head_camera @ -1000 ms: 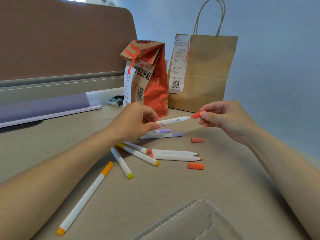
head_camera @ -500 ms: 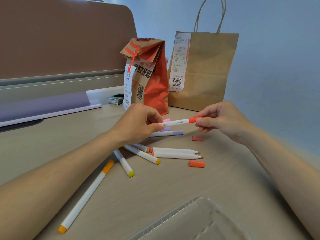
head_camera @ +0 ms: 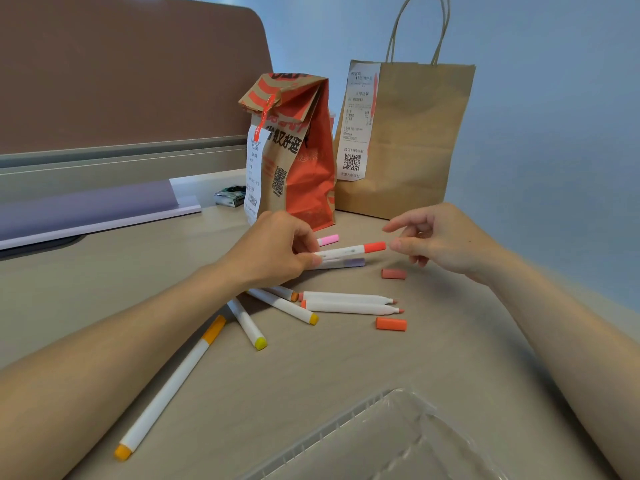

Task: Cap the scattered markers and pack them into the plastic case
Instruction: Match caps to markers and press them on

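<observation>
- While the desk (head_camera: pixel 346 368) carries the scattered markers, the clear plastic case (head_camera: pixel 363 441) lies at its near edge, well apart from both hands.
- Left hand (head_camera: pixel 273 251) pinches the white barrel of the red-capped marker (head_camera: pixel 349 251), holding it above the desk with its cap pointing right.
- Right hand (head_camera: pixel 440 240) hangs loosely spread and grips nothing, its fingertips just beside the cap's end.
- Two uncapped markers (head_camera: pixel 349 303) lie side by side nearer the camera.
- Orange cap (head_camera: pixel 391 323) and dull red cap (head_camera: pixel 393 274) lie loose near them.
</observation>
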Available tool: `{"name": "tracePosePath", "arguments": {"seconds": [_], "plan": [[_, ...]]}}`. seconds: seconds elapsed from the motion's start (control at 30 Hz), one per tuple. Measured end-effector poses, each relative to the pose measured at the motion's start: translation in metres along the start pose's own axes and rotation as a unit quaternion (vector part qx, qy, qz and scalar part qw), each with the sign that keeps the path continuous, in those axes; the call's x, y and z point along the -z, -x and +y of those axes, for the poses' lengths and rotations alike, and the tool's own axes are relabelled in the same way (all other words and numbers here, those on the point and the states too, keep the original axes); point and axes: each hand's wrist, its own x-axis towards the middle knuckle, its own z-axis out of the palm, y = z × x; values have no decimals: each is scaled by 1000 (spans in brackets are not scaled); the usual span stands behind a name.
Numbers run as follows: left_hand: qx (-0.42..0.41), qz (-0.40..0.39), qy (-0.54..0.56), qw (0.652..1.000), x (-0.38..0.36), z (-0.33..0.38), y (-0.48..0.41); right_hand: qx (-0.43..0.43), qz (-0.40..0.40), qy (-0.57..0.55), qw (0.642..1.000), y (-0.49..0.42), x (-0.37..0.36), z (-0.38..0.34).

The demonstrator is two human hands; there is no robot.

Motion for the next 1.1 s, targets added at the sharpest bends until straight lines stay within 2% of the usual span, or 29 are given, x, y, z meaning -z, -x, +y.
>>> {"name": "tracePosePath", "arguments": {"seconds": [0.1, 0.23, 0.4, 0.53, 0.8, 1.1], "plan": [[16, -29, -37, 999, -1, -5, 1, -9, 10, 44, 999, -2, 9, 7], [32, -48, -64, 996, 3, -6, 0, -2, -35, 93, 995, -2, 9, 7], [8, -29, -23, 999, 11, 6, -1, -8, -69, 149, 986, -2, 8, 7], [-18, -87, 7, 996, 16, 18, 2, -17, -82, 156, 984, 0, 8, 3], [-46, -170, -74, 982, 7, 17, 5, -13, -103, 162, 981, -1, 5, 5], [-52, -137, -101, 984, 2, 5, 3, -15, -114, 209, 971, -1, 5, 5]]}}
